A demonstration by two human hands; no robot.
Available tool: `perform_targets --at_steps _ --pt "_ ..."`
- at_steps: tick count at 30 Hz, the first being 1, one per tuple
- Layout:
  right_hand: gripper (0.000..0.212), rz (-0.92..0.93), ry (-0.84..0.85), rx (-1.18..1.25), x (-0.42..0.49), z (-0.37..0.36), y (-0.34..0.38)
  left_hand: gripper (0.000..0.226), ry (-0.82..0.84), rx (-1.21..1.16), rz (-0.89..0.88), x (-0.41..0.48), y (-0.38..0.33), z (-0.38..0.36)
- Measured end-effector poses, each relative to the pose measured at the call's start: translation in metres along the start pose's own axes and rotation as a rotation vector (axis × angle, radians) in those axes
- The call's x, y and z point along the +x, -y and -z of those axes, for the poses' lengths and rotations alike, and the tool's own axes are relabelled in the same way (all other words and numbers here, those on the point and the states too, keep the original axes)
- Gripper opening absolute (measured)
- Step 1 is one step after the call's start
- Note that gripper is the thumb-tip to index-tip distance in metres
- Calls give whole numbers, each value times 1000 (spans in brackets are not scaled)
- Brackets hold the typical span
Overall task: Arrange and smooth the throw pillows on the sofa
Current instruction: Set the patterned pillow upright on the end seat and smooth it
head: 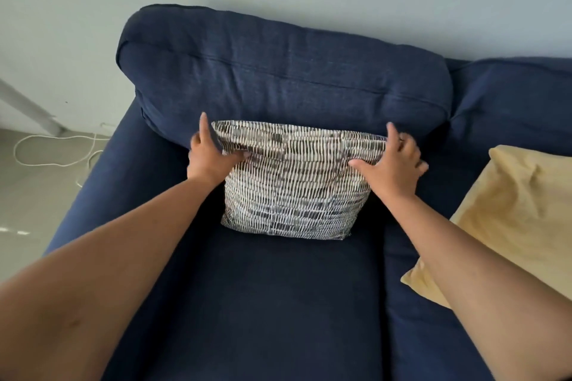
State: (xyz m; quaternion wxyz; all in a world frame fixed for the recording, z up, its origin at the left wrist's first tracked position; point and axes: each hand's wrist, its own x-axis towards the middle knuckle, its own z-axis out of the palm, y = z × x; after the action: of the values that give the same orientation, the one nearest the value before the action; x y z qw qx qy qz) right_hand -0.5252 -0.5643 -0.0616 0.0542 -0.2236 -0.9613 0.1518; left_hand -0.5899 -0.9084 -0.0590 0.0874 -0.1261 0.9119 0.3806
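Against the sofa back, left hand and right hand each pinch the patterned pillow's top corners

We see a navy sofa seat carrying a patterned pillow and a yellow pillow.

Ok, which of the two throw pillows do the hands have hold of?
The patterned black-and-white pillow against the back cushion; both hands grip its top corners. The plain yellow pillow lies untouched to the right.
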Motion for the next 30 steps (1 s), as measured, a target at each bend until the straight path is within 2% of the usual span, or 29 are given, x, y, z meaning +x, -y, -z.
perform_targets --at_steps 2,4,6,8,11,16,19,21,23,25,27,29,30 --pt "116 -209 57 276 -4 -4 -6 119 164 -416 109 -5 8 -3" --pt "111 -293 149 574 -14 -10 -8 76 261 -404 104 -9 15 -9" --pt "93 -311 182 649 -22 -15 -5 36 202 -323 83 -13 22 -18" --pt "80 -315 165 631 -26 -17 0 19 92 -342 75 -19 23 -19" --pt "66 -265 94 643 -29 -13 6 5 -14 -353 45 -25 19 -15" --pt "44 -284 16 631 -37 -21 5 7 12 -527 120 -21 19 -18" --pt "27 -309 -99 693 -38 -26 2 14 0 -641 115 -15 20 -21" --pt "28 -292 -145 677 -37 -25 0 18 -3 -672 111 -13 19 -20" --pt "36 -274 -137 653 -37 -27 1 12 -16 -649 126 -10 21 -22" --pt "51 -293 -138 640 -38 -27 5 8 -106 -504 98 -9 20 -24" --pt "61 -230 -252 569 -40 -28 12 39 -263 -296 -66 -13 15 -28" --pt "62 -37 -398 436 -47 -32 26 60 -405 -33 -421 -19 8 -33" --pt "61 89 -438 361 -51 -36 35 62 -420 112 -618 -25 5 -39"
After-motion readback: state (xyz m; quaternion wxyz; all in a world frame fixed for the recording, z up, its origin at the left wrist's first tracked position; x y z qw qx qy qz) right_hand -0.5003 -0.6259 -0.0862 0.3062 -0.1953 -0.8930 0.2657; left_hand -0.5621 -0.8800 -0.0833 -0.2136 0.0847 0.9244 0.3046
